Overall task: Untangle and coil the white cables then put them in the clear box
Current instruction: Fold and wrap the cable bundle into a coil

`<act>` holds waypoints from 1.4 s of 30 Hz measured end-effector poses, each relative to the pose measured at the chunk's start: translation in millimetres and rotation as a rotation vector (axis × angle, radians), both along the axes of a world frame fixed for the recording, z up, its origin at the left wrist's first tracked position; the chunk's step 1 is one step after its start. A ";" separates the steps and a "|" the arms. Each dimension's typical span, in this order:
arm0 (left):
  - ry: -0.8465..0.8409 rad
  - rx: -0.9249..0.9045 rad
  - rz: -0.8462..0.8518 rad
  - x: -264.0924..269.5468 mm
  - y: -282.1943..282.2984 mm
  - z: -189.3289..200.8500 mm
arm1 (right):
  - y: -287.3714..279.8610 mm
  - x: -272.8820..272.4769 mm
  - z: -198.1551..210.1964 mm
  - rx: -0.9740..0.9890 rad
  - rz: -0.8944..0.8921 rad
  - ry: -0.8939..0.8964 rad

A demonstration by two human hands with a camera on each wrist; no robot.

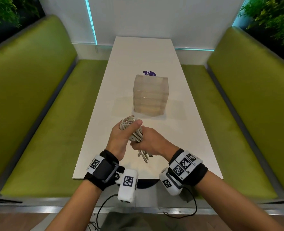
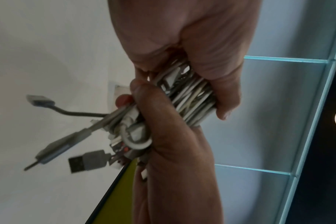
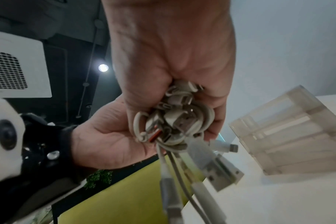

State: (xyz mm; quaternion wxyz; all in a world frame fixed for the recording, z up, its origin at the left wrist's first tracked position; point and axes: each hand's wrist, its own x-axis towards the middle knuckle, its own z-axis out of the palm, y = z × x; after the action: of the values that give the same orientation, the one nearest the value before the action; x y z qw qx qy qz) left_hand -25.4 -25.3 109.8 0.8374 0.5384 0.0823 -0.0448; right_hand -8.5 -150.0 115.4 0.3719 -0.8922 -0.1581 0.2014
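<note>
A tangled bundle of white cables [image 1: 130, 125] is held above the near part of the white table [image 1: 179, 139]. My left hand [image 1: 119, 135] grips its upper, looped part, thumb across the top. My right hand [image 1: 153, 142] grips the lower end, and several plug ends [image 1: 143, 156] dangle beneath it. The left wrist view shows the left hand [image 2: 211, 68] curled round the cables [image 2: 194, 100], with USB plugs [image 2: 86, 160] sticking out. In the right wrist view the right hand [image 3: 173, 53] clutches knotted loops [image 3: 173, 119]. The clear box [image 1: 150, 95] stands upright beyond the hands.
A purple round sticker [image 1: 149, 73] lies on the table behind the box. Green benches [image 1: 51, 122] [image 1: 238, 122] run along both long sides. The table's near edge [image 1: 146, 179] is just under my wrists. Plants stand in the far corners.
</note>
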 end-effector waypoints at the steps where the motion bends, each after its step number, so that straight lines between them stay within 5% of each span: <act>1: -0.001 0.004 -0.003 0.8 0.2 0.9 | -1.0 0.1 0.2 0.005 0.014 0.007; 8: -0.044 0.059 0.018 1.8 -5.7 7.1 | -4.2 -8.4 -0.3 0.327 0.070 0.200; 14: -0.056 0.072 0.028 1.6 -7.7 6.7 | -4.7 -7.0 -2.1 0.346 0.038 0.166; 17: -0.072 0.134 -0.179 3.5 8.0 -9.6 | -12.3 -1.4 -3.9 0.467 -0.042 0.168; 21: -0.030 0.492 -0.526 -9.7 16.1 -28.1 | -21.8 6.2 3.7 0.685 -0.218 0.179; 23: -0.065 0.587 -0.561 -13.5 13.8 -29.4 | -24.9 8.9 8.0 0.718 -0.229 0.196; 26: -0.126 0.750 -0.582 -10.8 18.3 -25.3 | -30.0 10.9 11.3 0.649 -0.175 0.242; 33: -0.228 1.079 -0.675 -2.0 19.6 -22.3 | -40.7 20.9 6.0 0.111 0.088 0.241; 42: -0.236 0.985 -0.604 3.0 15.6 -9.8 | -44.4 9.9 0.8 0.205 0.107 0.351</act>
State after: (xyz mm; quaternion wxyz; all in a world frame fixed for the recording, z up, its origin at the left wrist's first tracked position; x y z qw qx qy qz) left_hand -22.4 -9.7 100.0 0.4423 0.8649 -0.1574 -0.1776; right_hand 1.4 -194.4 116.2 0.4715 -0.7912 -0.1576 0.3562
